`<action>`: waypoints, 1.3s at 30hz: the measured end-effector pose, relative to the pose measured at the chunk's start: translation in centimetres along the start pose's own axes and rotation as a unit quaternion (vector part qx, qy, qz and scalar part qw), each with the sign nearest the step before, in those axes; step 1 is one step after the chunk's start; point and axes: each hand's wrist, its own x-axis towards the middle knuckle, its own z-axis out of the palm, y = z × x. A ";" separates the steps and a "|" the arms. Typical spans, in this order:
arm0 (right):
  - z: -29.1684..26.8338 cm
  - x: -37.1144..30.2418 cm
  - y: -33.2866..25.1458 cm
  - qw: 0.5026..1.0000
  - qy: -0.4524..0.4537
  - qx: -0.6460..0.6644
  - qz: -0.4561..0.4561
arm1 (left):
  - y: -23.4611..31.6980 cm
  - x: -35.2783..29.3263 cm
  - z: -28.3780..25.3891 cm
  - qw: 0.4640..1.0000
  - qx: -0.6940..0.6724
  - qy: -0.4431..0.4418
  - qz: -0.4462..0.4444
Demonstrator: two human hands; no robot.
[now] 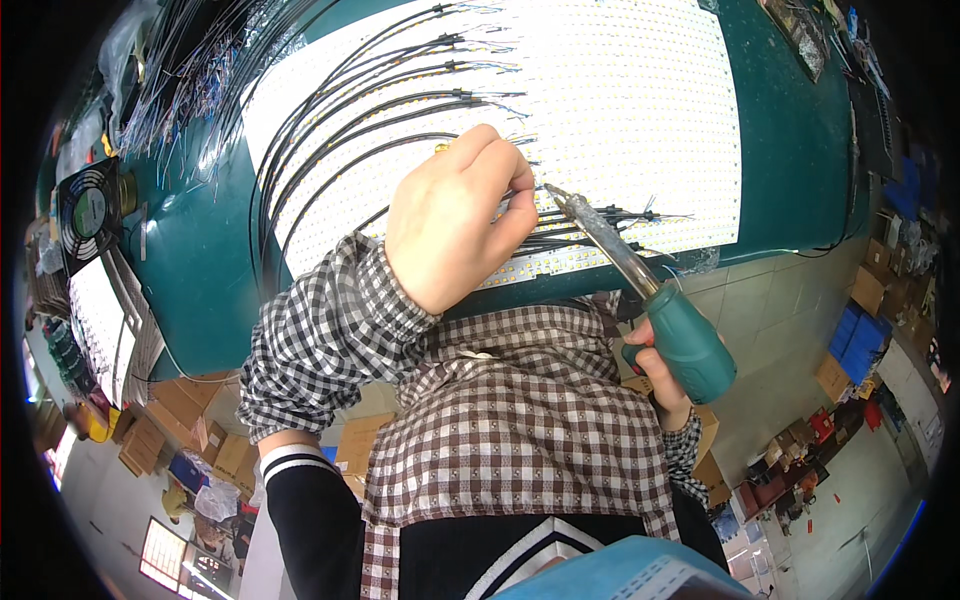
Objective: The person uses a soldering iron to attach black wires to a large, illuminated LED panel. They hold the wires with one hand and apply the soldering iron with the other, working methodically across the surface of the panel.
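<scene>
Can't really make out what the left hand [460,215] is pinching, too tiny and half covered by its own fingers. The right hand [657,368] is mostly hidden behind the soldering iron [665,308]; whether the tip touches anything, can't tell. White board [640,120] runs off the top, blue mask [630,575] off the bottom.
</scene>
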 end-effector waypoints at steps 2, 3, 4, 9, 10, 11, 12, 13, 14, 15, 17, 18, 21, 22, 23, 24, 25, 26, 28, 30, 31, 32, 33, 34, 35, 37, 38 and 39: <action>0.1 0.0 -0.1 1.000 0.003 0.005 0.005 | 0.0 0.0 0.0 1.000 -0.001 0.000 0.000; 0.1 0.0 -0.2 1.000 0.006 0.009 0.007 | -0.1 0.0 0.0 1.000 -0.001 0.000 0.002; 0.1 -0.2 0.0 1.000 0.010 0.017 0.008 | -0.1 0.0 0.0 1.000 0.000 0.000 0.004; 0.1 -0.8 0.3 0.997 0.029 0.059 0.040 | 0.0 0.0 0.0 1.000 0.002 -0.003 0.001; 0.0 -0.7 0.2 0.997 0.024 0.054 0.041 | -0.1 0.0 -0.1 1.000 0.001 -0.004 0.000; -0.1 -0.6 0.2 0.998 0.021 0.051 0.039 | -0.1 0.0 -0.1 1.000 0.001 -0.004 0.000; -0.1 -0.5 0.1 0.998 0.018 0.047 0.036 | 0.0 0.0 -0.1 1.000 0.002 -0.004 0.000; 0.0 -0.4 0.1 0.998 0.017 0.045 0.030 | 0.0 0.0 -0.1 1.000 0.002 -0.005 0.000; 0.0 -0.4 0.1 0.998 0.019 0.045 0.026 | -0.1 0.0 -0.1 1.000 0.003 -0.004 0.003; 0.1 -0.3 0.0 0.999 0.020 0.045 0.023 | -0.1 0.0 -0.1 1.000 0.003 -0.003 0.006; 0.1 -0.1 -0.2 0.998 0.027 0.050 0.021 | -0.1 0.1 -0.1 1.000 0.004 -0.005 0.006; 0.0 -0.2 -0.1 0.999 0.030 0.041 0.009 | 0.0 0.1 -0.2 1.000 0.005 -0.009 0.004; -0.2 -0.2 0.3 0.998 0.043 0.033 -0.016 | 0.4 -0.4 -0.5 0.999 0.043 -0.006 0.014; -0.2 0.0 -0.1 0.998 0.050 0.041 -0.016 | 0.7 -0.7 -0.6 0.998 0.062 -0.002 0.020; -0.2 0.1 -0.5 0.997 0.059 0.048 -0.013 | 0.9 -0.8 -0.7 0.994 0.093 0.014 0.060; -0.5 0.1 -0.8 0.998 0.050 0.046 -0.006 | 1.1 -1.0 -0.8 0.987 0.123 0.031 0.100; -0.7 0.2 -1.1 0.998 0.041 0.045 0.000 | 1.3 -1.1 -0.9 0.977 0.152 0.048 0.140; -0.9 0.3 -1.2 0.998 0.031 0.045 0.004 | 1.7 -1.4 -0.9 0.983 0.138 0.011 0.124; -1.0 0.1 -1.0 0.998 0.045 0.046 0.008 | 2.5 -1.7 -0.7 0.988 0.109 -0.062 0.091; -1.0 0.2 -1.0 0.997 0.057 0.052 0.005 | 2.4 -1.5 -0.4 0.989 0.097 -0.065 0.087; -0.9 0.3 -1.0 0.996 0.063 0.057 0.000 | 2.3 -1.6 -0.3 0.990 0.092 -0.068 0.084; -1.0 0.2 -1.0 0.996 0.067 0.061 -0.002 | 2.2 -1.6 -0.3 0.990 0.087 -0.073 0.080; -1.0 0.1 -1.0 0.995 0.073 0.066 -0.005 | 2.3 -1.6 -0.4 0.989 0.085 -0.082 0.088; -1.1 0.1 -1.0 0.995 0.076 0.069 -0.006 | 2.4 -1.6 -0.5 0.988 0.084 -0.092 0.096; -1.1 0.1 -0.9 0.994 0.078 0.070 -0.011 | 2.4 -1.6 -0.5 0.986 0.085 -0.101 0.104; -1.2 0.3 -0.5 0.994 0.080 0.068 -0.023 | 2.2 -1.5 -0.6 0.984 0.086 -0.110 0.113; -1.2 0.3 -0.4 0.994 0.083 0.068 -0.025 | 2.2 -1.6 -0.6 0.983 0.086 -0.114 0.116; -1.2 0.3 -0.4 0.994 0.085 0.069 -0.027 | 2.3 -1.6 -0.6 0.984 0.083 -0.112 0.112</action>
